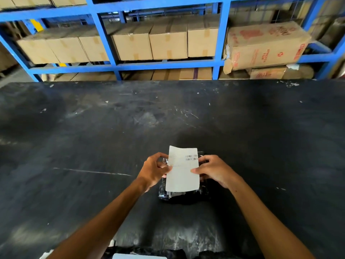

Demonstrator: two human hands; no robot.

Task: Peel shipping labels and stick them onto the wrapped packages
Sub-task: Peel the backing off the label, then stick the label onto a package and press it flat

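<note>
Left hand (154, 170) and right hand (212, 170) pinching label (182, 171) edges over wrapped package (183, 196) on desk (93, 146), probably to align before sticking.

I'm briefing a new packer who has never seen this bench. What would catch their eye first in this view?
First, the white shipping label with its barcode, bright against the black table, held at centre by the left hand and right hand pinching its side edges. Right under it lies a package wrapped in dark plastic. Behind the table, blue shelving holds rows of cardboard boxes.
</note>
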